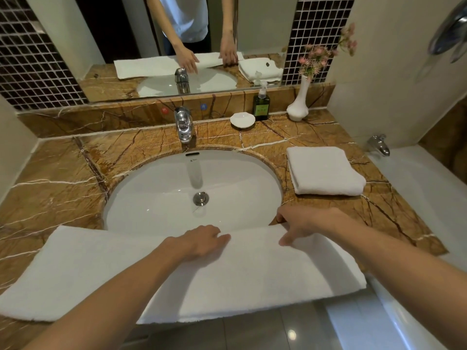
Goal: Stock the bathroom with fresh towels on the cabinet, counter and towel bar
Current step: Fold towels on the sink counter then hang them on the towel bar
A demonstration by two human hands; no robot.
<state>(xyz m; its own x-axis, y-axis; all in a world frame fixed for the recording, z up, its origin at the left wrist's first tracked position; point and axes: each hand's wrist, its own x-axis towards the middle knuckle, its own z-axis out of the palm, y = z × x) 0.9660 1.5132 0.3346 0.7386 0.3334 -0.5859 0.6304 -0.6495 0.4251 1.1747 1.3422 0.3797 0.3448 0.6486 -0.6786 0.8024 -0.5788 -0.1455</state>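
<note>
Fold in hand: right hand pinches the far corner of the towel, which spreads leftward from that pinch along the counter edge; left hand presses flat on it. Next, likely: carry corner leftward, edges aligned

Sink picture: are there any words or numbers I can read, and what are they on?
No text can be read.
Sink: small dark mark under the overflow slot, too small to read.
Green bottle: label print, too blurred.
Red dot and blue dot on the backsplash: no readable letters.
</note>
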